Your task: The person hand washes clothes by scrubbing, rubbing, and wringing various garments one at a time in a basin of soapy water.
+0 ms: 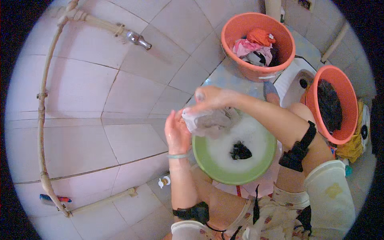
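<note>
A wet, pale grey-and-white cloth (214, 121) hangs between my two hands over the far left rim of a green basin (199, 156). My left hand (178, 135) is upright at the cloth's left edge, its fingers partly hidden behind the white edge; its grip is unclear. From above, my right hand (211, 97) pinches the cloth's upper left part, its fingers somewhat blurred. White suds (252, 135) cover the water in the basin. A piece of black cloth (241, 150) shows through them near the middle.
An orange bucket (255, 68) with clothes stands beyond the basin. Another orange bucket (355, 111) with dark cloth stands at right, near a squat toilet (295, 75). A mustard cloth (351, 150) lies beside it. A metal tap (139, 40) and pipe run along the tiled wall at left.
</note>
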A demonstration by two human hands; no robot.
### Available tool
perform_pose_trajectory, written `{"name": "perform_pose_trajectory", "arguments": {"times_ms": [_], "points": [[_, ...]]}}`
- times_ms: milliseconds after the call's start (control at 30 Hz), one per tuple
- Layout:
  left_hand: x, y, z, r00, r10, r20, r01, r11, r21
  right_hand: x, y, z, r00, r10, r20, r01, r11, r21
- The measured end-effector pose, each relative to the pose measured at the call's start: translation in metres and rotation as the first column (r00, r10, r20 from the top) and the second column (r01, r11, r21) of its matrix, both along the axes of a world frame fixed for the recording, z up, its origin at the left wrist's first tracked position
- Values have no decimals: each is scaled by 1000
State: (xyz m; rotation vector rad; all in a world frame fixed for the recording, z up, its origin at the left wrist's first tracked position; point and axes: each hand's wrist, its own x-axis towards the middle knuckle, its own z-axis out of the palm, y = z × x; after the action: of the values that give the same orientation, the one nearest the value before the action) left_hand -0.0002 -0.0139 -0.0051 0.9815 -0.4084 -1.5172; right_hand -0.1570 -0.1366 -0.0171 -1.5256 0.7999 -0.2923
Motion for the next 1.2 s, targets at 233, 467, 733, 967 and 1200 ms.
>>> {"name": "perform_pose_trajectory", "arguments": {"times_ms": [233, 467, 733, 967, 1200], "points": [[-1, 3, -3, 651, -300, 697, 201, 954, 223, -6, -13, 16, 955, 78, 287, -1, 966, -260], [17, 7, -4, 836, -64, 545, 2, 994, 113, -27, -42, 26, 884, -310, 349, 372, 920, -125], [22, 4, 18, 924, 156, 349, -150, 988, -44, -27, -40, 17, 874, -367, 318, 429, 891, -150], [22, 0, 4, 946, 243, 213, -221, 967, -125, -9, -17, 19, 914, -321, 247, 240, 921, 307], [13, -3, 4, 918, 375, 128, -358, 924, -133, -7, -22, 2, 967, 229, 110, -250, 771, 585]]}}
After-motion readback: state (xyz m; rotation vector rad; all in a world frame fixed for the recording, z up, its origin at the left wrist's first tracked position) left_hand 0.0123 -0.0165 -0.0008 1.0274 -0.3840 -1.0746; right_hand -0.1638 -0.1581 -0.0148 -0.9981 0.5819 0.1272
